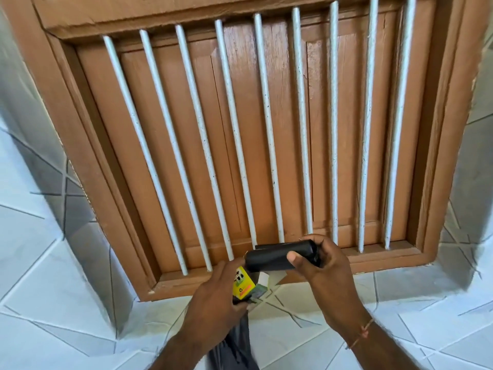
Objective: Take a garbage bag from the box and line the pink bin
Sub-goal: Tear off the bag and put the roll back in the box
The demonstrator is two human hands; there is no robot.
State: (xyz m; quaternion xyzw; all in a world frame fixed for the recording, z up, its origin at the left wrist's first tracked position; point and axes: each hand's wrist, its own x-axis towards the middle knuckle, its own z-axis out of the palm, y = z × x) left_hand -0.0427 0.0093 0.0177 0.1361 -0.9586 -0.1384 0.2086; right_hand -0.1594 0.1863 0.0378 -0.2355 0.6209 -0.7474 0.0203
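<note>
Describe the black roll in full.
The black roll is a smooth, slightly glossy cylinder of what looks like plastic bag film, tightly wound. It lies roughly level, its right end a little higher, in front of the window's lower frame. The right hand grips its right end, thumb across the front; the left hand, holding the yellow box, meets its left end.

A home, seemingly: a brown wooden shuttered window [240, 134] with white metal bars [266, 129] above the fingers, set in white patterned wall tiles [53, 263].
</note>
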